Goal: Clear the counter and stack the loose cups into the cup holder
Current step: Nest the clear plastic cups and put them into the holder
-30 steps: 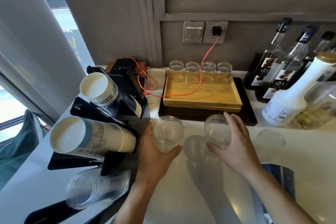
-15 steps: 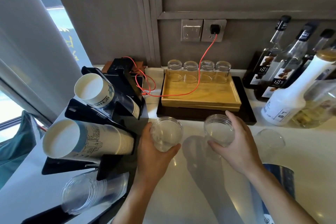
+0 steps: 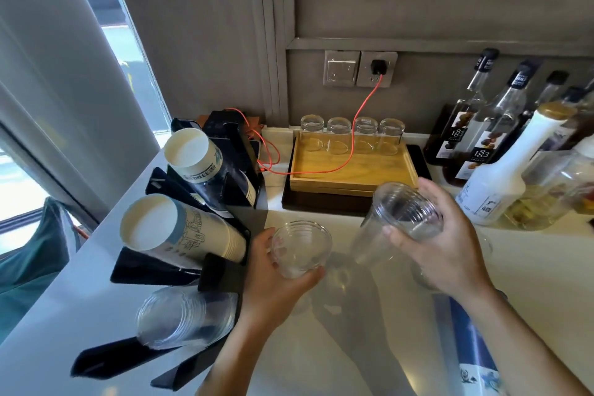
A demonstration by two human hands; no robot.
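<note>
My left hand point(image 3: 273, 286) grips a clear plastic cup point(image 3: 300, 247), upright on or just above the white counter point(image 3: 353, 347), right of the holder. My right hand point(image 3: 446, 247) holds a second clear plastic cup point(image 3: 397, 219) lifted and tilted, its mouth toward me and its base pointing down-left toward the first cup. The black cup holder point(image 3: 221, 270) stands at the left with two stacks of paper cups point(image 3: 180, 231) in the upper slots and a stack of clear plastic cups point(image 3: 183, 318) lying in the lowest slot. Another clear cup point(image 3: 424, 280) sits partly hidden under my right hand.
A wooden tray point(image 3: 350, 170) with several glasses stands at the back on a black mat. A red cable point(image 3: 360, 138) runs from the wall socket across it. Syrup bottles point(image 3: 495, 170) crowd the right rear. A blue-and-white container point(image 3: 472, 347) stands near my right forearm.
My right hand has lifted its clear cup off the counter and tipped it sideways toward the left. The left hand and its cup have stayed about where they were.
</note>
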